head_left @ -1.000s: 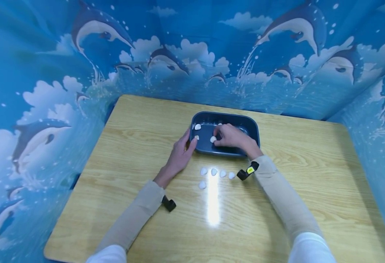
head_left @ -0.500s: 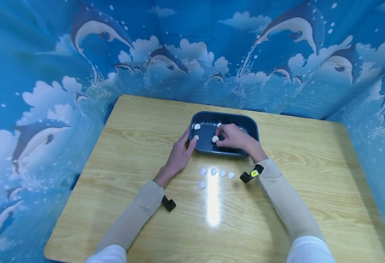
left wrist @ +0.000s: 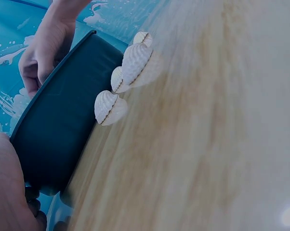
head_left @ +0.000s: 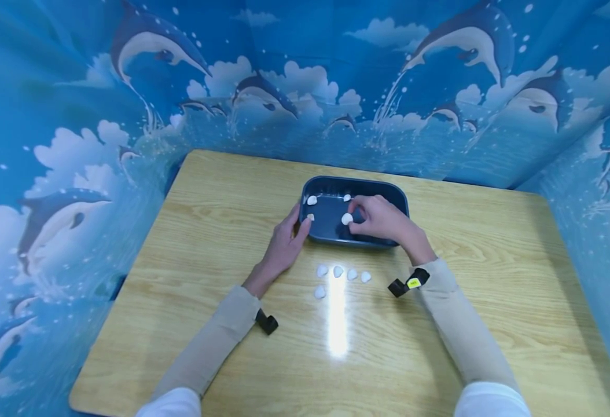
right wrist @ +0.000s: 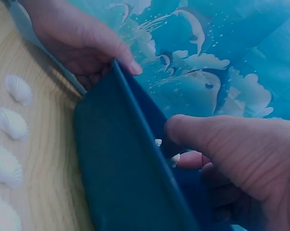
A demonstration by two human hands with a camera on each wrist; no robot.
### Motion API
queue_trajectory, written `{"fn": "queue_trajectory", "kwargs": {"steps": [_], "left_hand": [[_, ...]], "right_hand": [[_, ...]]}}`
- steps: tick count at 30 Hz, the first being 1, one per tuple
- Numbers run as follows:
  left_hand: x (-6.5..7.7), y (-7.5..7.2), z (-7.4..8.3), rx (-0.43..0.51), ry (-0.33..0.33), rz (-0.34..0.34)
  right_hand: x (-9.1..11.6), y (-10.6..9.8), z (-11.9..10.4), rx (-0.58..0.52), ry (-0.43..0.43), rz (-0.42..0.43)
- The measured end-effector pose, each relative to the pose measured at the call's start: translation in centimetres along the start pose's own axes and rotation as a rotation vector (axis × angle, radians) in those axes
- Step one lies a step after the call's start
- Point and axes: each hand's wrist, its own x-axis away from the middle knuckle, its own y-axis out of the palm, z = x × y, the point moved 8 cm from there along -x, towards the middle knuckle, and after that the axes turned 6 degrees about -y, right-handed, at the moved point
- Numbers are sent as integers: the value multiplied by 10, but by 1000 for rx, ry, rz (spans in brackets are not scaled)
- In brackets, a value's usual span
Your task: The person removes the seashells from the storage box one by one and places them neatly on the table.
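Observation:
A dark blue rectangular tub (head_left: pixel 331 233) stands toward the back of the table. My left hand (head_left: pixel 283 243) grips its left end, thumb over the rim and fingers against the outside wall. Inside the tub, my right hand (head_left: pixel 383 219) pinches a white seashell (head_left: pixel 347 219) between thumb and forefinger. More shells lie on the tub floor: one white shell (head_left: pixel 312 200) at the back left, a small shell (head_left: pixel 311 217) by my left thumb, and another shell (head_left: pixel 347 198) near the back wall. In the left wrist view, the tub wall (left wrist: pixel 72 115) hides the right fingertips.
In front of the tub, several white ribbed shells form a row on the wooden table (head_left: pixel 221 231), including a shell (head_left: pixel 338 271) in the glare. A single shell (head_left: pixel 319 292) lies nearer me, below the row's left end. A dolphin-printed curtain (head_left: pixel 294 133) borders the table behind.
My right hand has shifted a little to the right inside the tub, carrying the pinched shell along and uncovering the shell near the back wall. My left hand has stayed in place.

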Motion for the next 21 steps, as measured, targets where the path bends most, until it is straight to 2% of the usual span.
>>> {"fn": "queue_trajectory", "kwargs": {"steps": [9, 21], "left_hand": [[0, 0, 0, 1, -10, -7], [0, -1, 2, -2, 4, -1]], "right_hand": [[19, -10, -17, -2, -28, 55], [49, 5, -40, 23, -83, 79]]}}
